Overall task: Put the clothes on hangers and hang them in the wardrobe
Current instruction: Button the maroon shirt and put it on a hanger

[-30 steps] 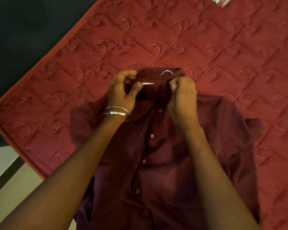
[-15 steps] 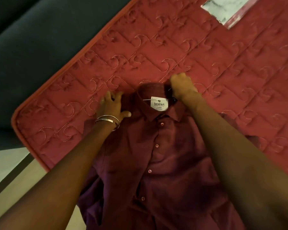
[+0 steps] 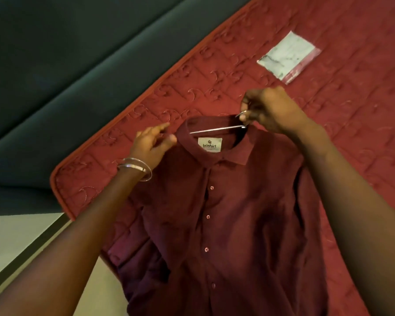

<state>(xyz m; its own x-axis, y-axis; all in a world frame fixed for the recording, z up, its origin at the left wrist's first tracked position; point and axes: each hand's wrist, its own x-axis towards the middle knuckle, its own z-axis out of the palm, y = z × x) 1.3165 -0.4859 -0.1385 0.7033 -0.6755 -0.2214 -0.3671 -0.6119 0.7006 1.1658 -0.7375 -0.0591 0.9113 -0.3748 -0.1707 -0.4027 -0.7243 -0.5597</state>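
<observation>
Head view: shirt [image 3: 226, 213] lies lengthwise, collar pointing away.

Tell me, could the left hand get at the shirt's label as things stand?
Probably yes. The left hand is open beside the collar, and the label lies uncovered just inside it. The hanger wire runs above the label, not over it.

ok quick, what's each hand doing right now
Left hand: open, fingers loose beside the shirt collar, gripping nothing.
Right hand: pinching the metal hanger at its hook.
</observation>
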